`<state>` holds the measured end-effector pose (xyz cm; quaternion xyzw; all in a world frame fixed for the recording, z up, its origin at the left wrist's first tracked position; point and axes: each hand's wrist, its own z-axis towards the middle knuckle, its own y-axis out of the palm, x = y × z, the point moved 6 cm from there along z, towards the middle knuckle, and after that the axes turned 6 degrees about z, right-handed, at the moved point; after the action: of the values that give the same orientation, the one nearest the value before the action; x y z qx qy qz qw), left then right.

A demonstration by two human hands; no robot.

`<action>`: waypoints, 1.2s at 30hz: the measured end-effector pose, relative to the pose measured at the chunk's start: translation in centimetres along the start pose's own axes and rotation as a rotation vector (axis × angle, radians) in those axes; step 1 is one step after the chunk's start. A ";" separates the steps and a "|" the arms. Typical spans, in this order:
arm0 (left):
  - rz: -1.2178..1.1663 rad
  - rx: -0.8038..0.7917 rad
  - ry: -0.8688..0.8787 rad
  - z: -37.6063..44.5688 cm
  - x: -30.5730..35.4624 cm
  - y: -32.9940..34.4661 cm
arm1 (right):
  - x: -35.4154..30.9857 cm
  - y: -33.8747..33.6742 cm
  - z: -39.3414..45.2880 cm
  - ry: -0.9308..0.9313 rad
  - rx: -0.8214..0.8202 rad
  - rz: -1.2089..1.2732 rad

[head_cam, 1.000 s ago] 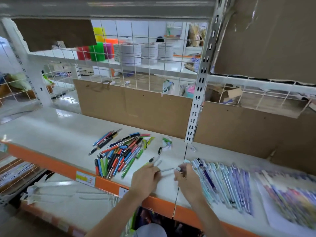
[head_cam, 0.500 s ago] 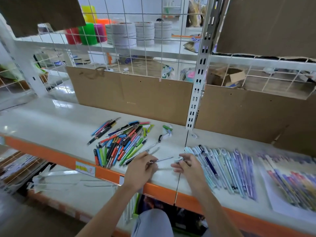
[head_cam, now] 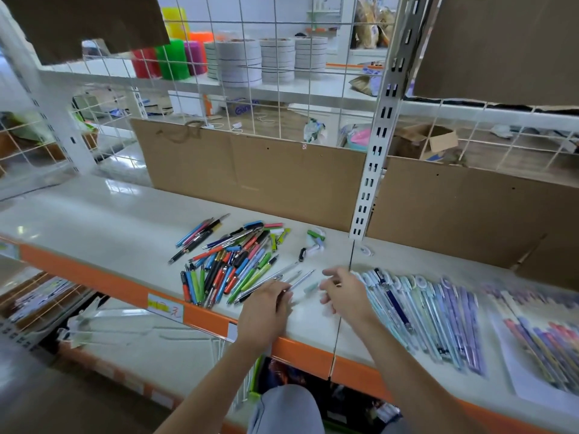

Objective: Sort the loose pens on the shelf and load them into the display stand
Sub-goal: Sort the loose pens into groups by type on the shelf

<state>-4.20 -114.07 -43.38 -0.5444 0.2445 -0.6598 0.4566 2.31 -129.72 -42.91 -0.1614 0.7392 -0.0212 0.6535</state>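
Head view: left hand gripping a clear pen, right hand loosely curled (contents unclear); mixed pile lying unsorted on shelf, pastel row waiting; no stand showing.

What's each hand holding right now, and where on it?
The left hand pinches a slim silver pen at its near end. The right hand hangs with loosely curled fingers; whether it holds anything cannot be told.

Stacked white tape rolls and neon cylinders behind wire grid, upper centre; cardboard sheet mid-frame.
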 end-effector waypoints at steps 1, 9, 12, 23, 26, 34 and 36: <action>0.005 0.007 -0.006 0.0 0.1 0.0 | -0.6 -0.2 1.1 -0.023 0.016 -0.075; 0.026 0.011 -0.009 -0.2 0.1 0.0 | -3.8 0.2 9.7 -0.211 -0.022 -0.788; 0.031 0.005 -0.009 -0.2 -0.1 0.1 | -3.5 0.7 9.9 -0.213 -0.069 -0.927; 0.017 0.034 0.041 -0.3 0.5 -0.5 | -3.8 -0.1 6.1 -0.293 -0.014 -0.997; 0.023 0.025 0.055 -0.3 0.4 -0.5 | -3.5 -1.4 3.3 -0.230 0.135 -0.542; 0.023 0.043 0.059 -0.4 0.5 -0.6 | 1.5 -2.0 -3.6 -0.039 0.188 0.248; 0.018 0.047 0.072 -0.4 0.5 -0.6 | 1.8 -2.1 -3.7 -0.019 0.186 0.307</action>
<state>-4.79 -114.27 -42.75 -0.5069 0.2501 -0.6805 0.4662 -0.99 -132.84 -43.59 0.0144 0.7438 0.0120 0.6681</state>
